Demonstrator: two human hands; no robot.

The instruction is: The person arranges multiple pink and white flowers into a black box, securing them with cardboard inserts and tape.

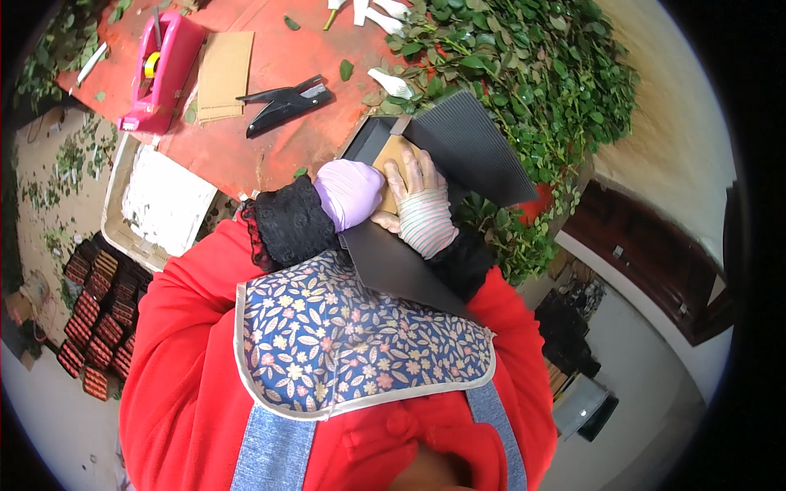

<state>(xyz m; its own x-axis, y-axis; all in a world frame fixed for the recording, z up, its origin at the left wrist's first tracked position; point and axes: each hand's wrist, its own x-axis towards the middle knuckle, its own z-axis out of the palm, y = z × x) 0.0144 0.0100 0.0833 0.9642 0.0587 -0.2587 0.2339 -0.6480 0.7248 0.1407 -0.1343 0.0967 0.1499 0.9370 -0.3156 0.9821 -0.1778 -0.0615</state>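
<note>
My left hand [350, 195], in a lilac glove, is curled closed against the left side of a brown cardboard piece [390, 154]. Its fingertips are turned under, so what they grip is hidden. Fingers stretched out, my right hand [419, 200] lies flat on that cardboard, in a thin see-through glove with a striped band. The cardboard rests among dark sheets: a ribbed dark grey sheet [471, 143] slants up to the right, and a smooth dark sheet [401, 274] reaches down over my floral apron [360, 344].
A black stapler [288, 105], flat cardboard pieces [225, 75] and a pink tape dispenser [161, 78] lie on the red table [270, 49]. Leafy green stems [532, 74] are heaped at the right. White pieces fill a basket [115, 209] at the left.
</note>
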